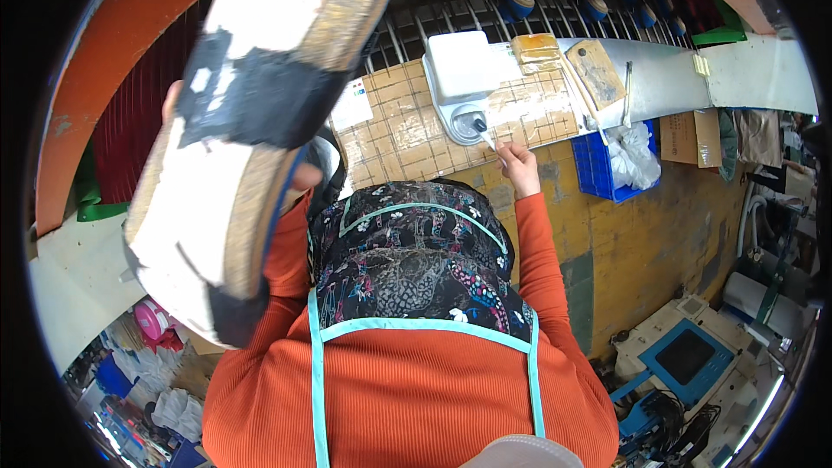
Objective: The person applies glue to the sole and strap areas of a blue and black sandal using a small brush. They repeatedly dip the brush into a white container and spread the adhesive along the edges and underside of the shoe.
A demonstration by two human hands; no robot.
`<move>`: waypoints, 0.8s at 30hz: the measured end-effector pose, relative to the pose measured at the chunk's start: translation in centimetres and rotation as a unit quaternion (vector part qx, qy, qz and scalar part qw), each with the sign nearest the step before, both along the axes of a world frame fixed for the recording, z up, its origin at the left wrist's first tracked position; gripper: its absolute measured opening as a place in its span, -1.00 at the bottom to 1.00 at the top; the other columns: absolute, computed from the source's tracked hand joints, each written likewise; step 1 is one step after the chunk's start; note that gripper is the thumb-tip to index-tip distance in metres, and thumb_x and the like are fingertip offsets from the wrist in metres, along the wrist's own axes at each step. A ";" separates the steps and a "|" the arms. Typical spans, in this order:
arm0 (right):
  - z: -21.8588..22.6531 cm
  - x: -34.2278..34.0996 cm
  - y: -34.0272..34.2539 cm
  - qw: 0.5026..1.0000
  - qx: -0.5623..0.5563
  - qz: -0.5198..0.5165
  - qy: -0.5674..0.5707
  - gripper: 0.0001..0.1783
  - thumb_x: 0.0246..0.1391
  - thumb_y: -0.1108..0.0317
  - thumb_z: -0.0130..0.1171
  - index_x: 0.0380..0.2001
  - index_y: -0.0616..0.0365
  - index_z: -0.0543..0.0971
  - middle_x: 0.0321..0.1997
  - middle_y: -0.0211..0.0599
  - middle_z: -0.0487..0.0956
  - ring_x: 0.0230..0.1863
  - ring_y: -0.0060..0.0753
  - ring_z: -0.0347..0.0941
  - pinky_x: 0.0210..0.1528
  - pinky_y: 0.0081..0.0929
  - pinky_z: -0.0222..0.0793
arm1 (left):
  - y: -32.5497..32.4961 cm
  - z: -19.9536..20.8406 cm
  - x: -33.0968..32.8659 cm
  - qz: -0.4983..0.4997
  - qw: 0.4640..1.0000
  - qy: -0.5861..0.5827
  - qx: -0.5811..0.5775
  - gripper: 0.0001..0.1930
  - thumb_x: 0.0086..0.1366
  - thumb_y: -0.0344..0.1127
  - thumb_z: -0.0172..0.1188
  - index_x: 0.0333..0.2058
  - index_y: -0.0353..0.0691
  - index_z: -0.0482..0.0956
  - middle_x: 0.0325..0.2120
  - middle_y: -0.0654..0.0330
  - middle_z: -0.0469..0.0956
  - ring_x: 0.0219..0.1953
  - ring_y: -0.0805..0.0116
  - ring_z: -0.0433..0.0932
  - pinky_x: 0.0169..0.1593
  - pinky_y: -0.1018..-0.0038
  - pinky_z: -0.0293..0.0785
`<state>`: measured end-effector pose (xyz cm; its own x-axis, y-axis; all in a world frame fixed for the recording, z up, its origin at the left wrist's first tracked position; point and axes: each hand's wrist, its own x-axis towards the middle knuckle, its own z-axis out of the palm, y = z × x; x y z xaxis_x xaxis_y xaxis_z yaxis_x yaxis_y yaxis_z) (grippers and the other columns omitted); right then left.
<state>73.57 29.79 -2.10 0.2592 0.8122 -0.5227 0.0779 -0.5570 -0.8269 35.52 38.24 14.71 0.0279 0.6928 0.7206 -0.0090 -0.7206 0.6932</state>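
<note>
Shoe sole fills the upper left of the frame, turned bottom-up toward the camera: a long white sole with tan rough patches along its edges and black smears across the middle and at the lower tip. The left hand holds it from underneath; only a bit of thumb and knuckle shows past the sole's right edge and at its upper left edge, so how tightly the fingers close cannot be told.

Below centre, an orange ribbed sleeve and torso take up the lower frame, covered by a dark flowered apron with pale blue trim.

Across the upper centre runs a workbench with a yellow worn top. A sheet of taped cardboard lies on it, and on that sits a white glue pot with a round opening at its near end. The right hand, at centre right, is pinched shut around a thin brush, its tip resting in the pot's opening.

A blue crate holding white plastic sits just right of the hand. Two stained wooden blocks lie on the grey shelf above it. A grey machine with a blue panel stands at lower right.
</note>
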 end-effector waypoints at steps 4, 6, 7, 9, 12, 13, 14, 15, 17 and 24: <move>0.5 -0.2 -0.6 0.971 0.024 -0.044 0.232 -0.82 0.11 0.30 0.27 -0.30 0.19 0.65 -0.45 -0.41 0.62 -0.43 -0.62 0.49 -0.35 -0.64 0.35 | 2.2 -2.4 1.9 -0.096 0.987 -0.083 -0.098 -0.35 0.19 -0.32 0.23 0.26 -0.16 0.23 0.30 -0.12 0.14 0.32 0.01 0.20 0.32 0.14 0.17; 2.7 -1.0 0.6 0.983 0.095 -0.031 0.153 -0.87 0.08 0.38 0.30 -0.33 0.21 0.65 -0.43 -0.39 0.63 -0.42 -0.61 0.50 -0.30 -0.63 0.38 | 2.8 -2.7 3.4 -0.153 0.980 -0.083 -0.097 -0.39 0.22 -0.40 0.20 0.25 -0.16 0.25 0.30 -0.15 0.12 0.32 0.03 0.21 0.32 0.17 0.19; 4.5 -1.7 1.2 0.990 0.095 -0.042 0.093 -0.89 0.06 0.43 0.31 -0.34 0.22 0.65 -0.42 -0.39 0.63 -0.41 -0.60 0.51 -0.28 -0.63 0.39 | 3.0 -2.4 4.0 -0.108 0.990 -0.036 -0.083 -0.41 0.24 -0.44 0.18 0.25 -0.15 0.26 0.30 -0.16 0.12 0.32 0.03 0.21 0.32 0.19 0.20; 9.4 -3.1 2.7 0.965 0.239 -0.087 -0.066 -0.92 0.01 0.49 0.33 -0.37 0.23 0.67 -0.41 -0.36 0.64 -0.39 -0.59 0.52 -0.29 -0.64 0.40 | 3.0 -1.2 5.8 -0.007 0.994 0.102 0.047 -0.46 0.12 -0.46 0.29 0.13 -0.17 0.44 0.19 -0.17 0.31 0.24 -0.01 0.33 0.27 0.20 0.25; 18.7 -3.9 3.5 0.807 0.454 -0.047 -0.375 -0.80 -0.15 0.44 0.42 -0.35 0.07 0.71 -0.38 -0.43 0.64 -0.30 -0.48 0.51 -0.07 -0.48 0.14 | 3.1 1.4 8.5 0.139 0.979 0.109 0.098 -0.59 0.01 -0.48 0.32 -0.09 -0.23 0.61 0.00 -0.14 0.54 0.10 -0.11 0.49 0.15 0.19 0.41; 21.4 -4.4 3.4 0.781 0.482 -0.045 -0.394 -0.78 -0.16 0.47 0.42 -0.35 0.05 0.71 -0.40 -0.45 0.63 -0.31 -0.50 0.50 -0.07 -0.46 0.13 | 3.2 2.4 8.9 0.149 0.975 0.112 0.124 -0.59 0.00 -0.48 0.32 -0.09 -0.24 0.62 -0.01 -0.14 0.54 0.10 -0.11 0.50 0.14 0.18 0.42; 23.5 -5.1 3.3 0.764 0.522 -0.044 -0.377 -0.75 -0.18 0.54 0.41 -0.33 0.08 0.70 -0.37 -0.39 0.60 -0.29 -0.46 0.49 -0.08 -0.47 0.22 | 3.5 3.3 9.2 0.158 0.969 0.115 0.149 -0.58 -0.02 -0.48 0.33 -0.10 -0.24 0.62 -0.02 -0.14 0.55 0.09 -0.11 0.50 0.13 0.17 0.42; 24.9 -6.1 3.3 0.766 0.565 -0.052 -0.303 -0.74 -0.17 0.59 0.40 -0.32 0.11 0.70 -0.31 -0.35 0.58 -0.28 -0.45 0.48 -0.11 -0.48 0.28 | 3.5 4.0 9.5 0.172 0.966 0.118 0.154 -0.61 -0.01 -0.47 0.32 -0.11 -0.25 0.62 -0.04 -0.13 0.56 0.08 -0.12 0.51 0.12 0.16 0.44; 26.4 -7.8 3.1 0.783 0.590 -0.035 -0.196 -0.71 -0.16 0.68 0.35 -0.29 0.17 0.68 -0.14 -0.27 0.48 -0.26 -0.41 0.46 -0.19 -0.54 0.40 | 3.8 5.1 9.8 0.202 0.948 0.130 0.208 -0.65 0.04 -0.44 0.30 -0.12 -0.23 0.63 -0.05 -0.08 0.58 0.07 -0.11 0.52 0.12 0.14 0.43; 24.9 -10.6 4.1 0.846 0.524 -0.001 -0.096 -0.76 -0.07 0.56 0.35 -0.25 0.15 0.71 -0.15 -0.31 0.44 -0.22 -0.51 0.41 -0.23 -0.61 0.38 | 2.6 4.8 9.0 0.258 0.917 0.208 0.223 -0.66 0.05 -0.35 0.30 -0.13 -0.08 0.64 -0.04 0.07 0.59 0.07 -0.05 0.53 0.11 0.06 0.41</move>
